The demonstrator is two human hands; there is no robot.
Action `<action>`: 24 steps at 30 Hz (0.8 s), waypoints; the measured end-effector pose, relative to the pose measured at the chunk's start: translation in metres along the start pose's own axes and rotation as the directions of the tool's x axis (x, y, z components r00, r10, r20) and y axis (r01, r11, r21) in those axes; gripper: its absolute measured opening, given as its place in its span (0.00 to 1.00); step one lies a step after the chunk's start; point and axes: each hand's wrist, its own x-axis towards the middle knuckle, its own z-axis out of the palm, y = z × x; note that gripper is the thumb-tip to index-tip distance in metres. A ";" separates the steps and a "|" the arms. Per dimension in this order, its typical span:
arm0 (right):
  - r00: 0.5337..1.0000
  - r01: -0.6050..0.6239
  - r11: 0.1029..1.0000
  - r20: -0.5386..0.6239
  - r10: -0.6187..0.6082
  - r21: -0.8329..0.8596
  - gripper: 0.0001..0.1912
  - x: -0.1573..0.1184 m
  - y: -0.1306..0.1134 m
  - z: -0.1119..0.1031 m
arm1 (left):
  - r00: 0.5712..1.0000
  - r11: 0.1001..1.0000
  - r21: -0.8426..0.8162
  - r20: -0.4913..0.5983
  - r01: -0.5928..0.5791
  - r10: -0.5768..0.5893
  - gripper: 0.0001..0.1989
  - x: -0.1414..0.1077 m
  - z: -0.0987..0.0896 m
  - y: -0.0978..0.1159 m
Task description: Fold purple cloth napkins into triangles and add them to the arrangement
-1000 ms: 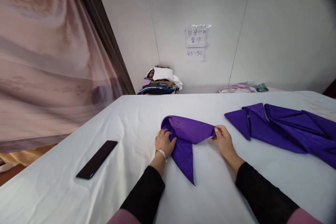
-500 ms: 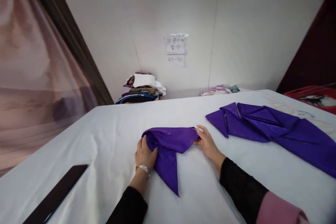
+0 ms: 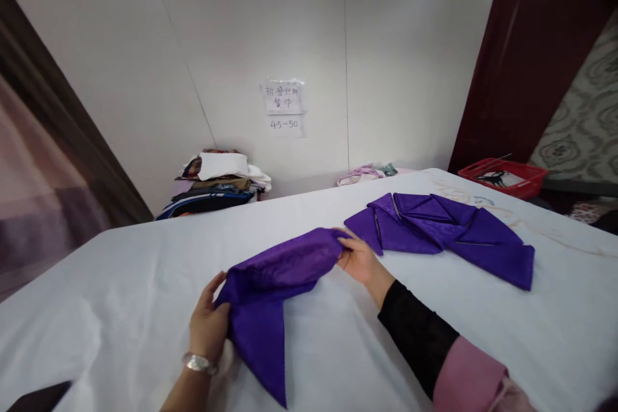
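Note:
A folded purple cloth napkin (image 3: 284, 267) hangs between my two hands, partly raised off the white-covered table, with a pointed flap drooping toward me. My left hand (image 3: 208, 322), with a silver bracelet at the wrist, grips its left end between thumb and fingers. At the upper right corner, my right hand (image 3: 358, 259) pinches the cloth; its fingertips are partly hidden by the fabric. Just beyond my right hand lie several folded purple napkins (image 3: 434, 222), overlapping in a row on the table.
The white tablecloth (image 3: 135, 296) covers the table. Behind its far edge sit a pile of clothes (image 3: 217, 183) and some pink fabric (image 3: 362, 174). A red basket (image 3: 524, 183) stands at the far right. A dark flat object (image 3: 41, 397) lies at the near left.
Both hands have lifted the napkin off the table and stretched it wider, the left hand moving nearer to me. The camera view has turned to the right.

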 end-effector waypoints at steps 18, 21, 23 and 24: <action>0.978 0.113 0.993 -0.177 -0.107 0.026 0.13 0.011 -0.024 -0.045 | 0.973 0.993 0.053 -0.214 0.105 -0.092 0.19 0.021 -0.043 -0.001; 0.970 0.053 0.998 -0.237 -0.046 0.026 0.09 0.015 -0.008 -0.063 | 0.980 0.993 0.108 -0.198 0.054 -0.032 0.16 0.017 -0.041 0.004; 0.974 0.032 0.998 -0.225 -0.021 0.048 0.09 0.016 -0.002 -0.068 | 0.999 0.992 0.123 -0.052 -0.002 0.008 0.14 0.004 -0.030 0.018; 0.978 0.022 0.998 -0.209 -0.011 0.050 0.09 0.016 -0.001 -0.068 | 0.998 0.991 0.132 0.055 -0.029 0.022 0.13 -0.005 -0.022 0.026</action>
